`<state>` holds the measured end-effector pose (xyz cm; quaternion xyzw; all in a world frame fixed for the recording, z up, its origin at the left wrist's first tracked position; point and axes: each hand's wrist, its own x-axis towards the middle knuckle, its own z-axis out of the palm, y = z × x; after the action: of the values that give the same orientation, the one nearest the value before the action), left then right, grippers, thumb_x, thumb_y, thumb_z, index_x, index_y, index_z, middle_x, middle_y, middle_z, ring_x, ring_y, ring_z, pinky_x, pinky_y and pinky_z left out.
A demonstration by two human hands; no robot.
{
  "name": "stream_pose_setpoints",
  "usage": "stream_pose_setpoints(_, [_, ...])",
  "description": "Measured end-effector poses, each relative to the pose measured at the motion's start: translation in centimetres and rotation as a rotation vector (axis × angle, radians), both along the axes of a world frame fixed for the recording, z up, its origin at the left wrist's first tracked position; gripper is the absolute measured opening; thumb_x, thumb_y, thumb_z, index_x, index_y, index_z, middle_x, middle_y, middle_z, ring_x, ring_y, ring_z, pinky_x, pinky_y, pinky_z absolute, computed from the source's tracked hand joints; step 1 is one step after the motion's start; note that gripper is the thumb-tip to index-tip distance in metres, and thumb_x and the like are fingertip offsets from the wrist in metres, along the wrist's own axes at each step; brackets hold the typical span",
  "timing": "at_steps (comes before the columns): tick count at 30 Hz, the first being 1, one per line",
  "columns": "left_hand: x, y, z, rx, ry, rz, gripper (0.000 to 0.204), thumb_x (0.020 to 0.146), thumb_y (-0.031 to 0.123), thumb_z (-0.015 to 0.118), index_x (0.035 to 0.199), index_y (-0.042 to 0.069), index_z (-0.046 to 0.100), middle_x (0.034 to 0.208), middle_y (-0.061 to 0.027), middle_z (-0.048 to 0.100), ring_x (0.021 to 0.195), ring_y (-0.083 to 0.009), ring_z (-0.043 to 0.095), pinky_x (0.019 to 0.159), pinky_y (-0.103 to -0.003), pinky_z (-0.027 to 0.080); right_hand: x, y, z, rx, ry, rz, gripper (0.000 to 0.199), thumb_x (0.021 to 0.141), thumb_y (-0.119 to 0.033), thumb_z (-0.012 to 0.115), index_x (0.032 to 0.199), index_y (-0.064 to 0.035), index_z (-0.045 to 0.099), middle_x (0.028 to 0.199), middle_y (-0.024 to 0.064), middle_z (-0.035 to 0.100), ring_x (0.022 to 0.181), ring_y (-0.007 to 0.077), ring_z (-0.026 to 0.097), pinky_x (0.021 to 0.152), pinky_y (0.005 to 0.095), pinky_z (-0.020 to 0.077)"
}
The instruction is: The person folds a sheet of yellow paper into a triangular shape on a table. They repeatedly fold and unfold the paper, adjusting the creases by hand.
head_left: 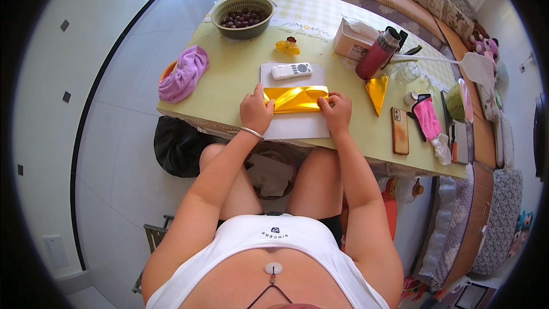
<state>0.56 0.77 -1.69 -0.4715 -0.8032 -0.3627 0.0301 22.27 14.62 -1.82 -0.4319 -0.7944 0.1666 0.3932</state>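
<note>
Nearest the person, the left hand (255, 111) and the right hand (336, 111) rest on the counter (229, 80), one at each end of a folded sheet of gold paper (295, 98). The left fingers press flat, close together, on the sheet's left edge; the right fingers curl down onto its right edge, pinning rather than gripping it. The paper lies between the two hands, on a white sheet (297, 126). The step in hand looks like flattening a fold; the next move likely calls for running the fingers along the crease while the other hand keeps the sheet from sliding. Just beyond the paper lies a white remote (291, 70), to the right a folded gold cone (377, 92), and farther off a green basket of dark fruit (242, 16)
</note>
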Motion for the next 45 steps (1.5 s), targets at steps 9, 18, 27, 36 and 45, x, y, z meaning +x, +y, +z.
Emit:
stream_pose_setpoints(9, [0.5,0.5,0.3,-0.055,0.117,0.026,0.059,0.081,0.020,0.077,0.133,0.000,0.056,0.093,-0.0176,0.065,0.092,-0.0356,0.062,0.081,-0.049,0.049,-0.4,-0.1,0.2,0.015,-0.066,-0.052,0.033,0.080,-0.030,0.079,0.066,-0.0043,0.063,0.100,0.0098,0.069,0.099,0.0326,0.059,0.089,0.0431,0.0467])
stream_pose_setpoints(18, [0.5,-0.2,1.8,-0.043,0.335,-0.510,0.063,0.093,0.041,0.064,0.140,0.000,0.053,0.152,-0.0222,0.045,0.143,-0.0414,0.038,0.120,-0.056,0.021,-0.7,-0.4,0.4,-0.015,-0.116,-0.101,0.033,0.080,-0.032,0.080,0.069,-0.0049,0.064,0.105,0.0091,0.067,0.102,0.0319,0.057,0.090,0.0438,0.0457])
stream_pose_setpoints(27, [2.1,-2.0,1.7,-0.303,0.437,-0.534,0.086,0.091,0.069,0.051,0.150,0.008,0.045,0.158,-0.0210,0.037,0.148,-0.0425,0.029,0.120,-0.059,0.017,-0.7,-0.5,0.4,0.003,-0.112,-0.101,0.031,0.081,-0.029,0.080,0.070,-0.0045,0.065,0.105,0.0096,0.066,0.103,0.0329,0.056,0.091,0.0440,0.0454])
stream_pose_setpoints(36, [2.2,-2.3,1.9,-0.411,0.410,-0.558,0.094,0.089,0.073,0.050,0.157,0.009,0.034,0.165,-0.0190,0.022,0.153,-0.0413,0.014,0.122,-0.059,0.008,-0.2,0.1,-0.2,0.010,-0.125,-0.126,0.040,0.084,-0.027,0.076,0.114,-0.0034,0.066,0.123,0.0147,0.063,0.120,0.0363,0.053,0.106,0.0461,0.0381])
stream_pose_setpoints(45, [1.7,-2.5,2.1,-0.469,0.408,-0.581,0.095,0.089,0.072,0.050,0.160,0.013,0.027,0.167,-0.0156,0.017,0.155,-0.0376,0.010,0.121,-0.061,0.003,-0.3,-6.7,1.1,0.178,-0.667,0.458,0.077,0.097,-0.054,0.052,0.154,-0.0052,0.038,0.162,0.0143,0.034,0.153,0.0285,0.025,0.124,0.0507,0.0129])
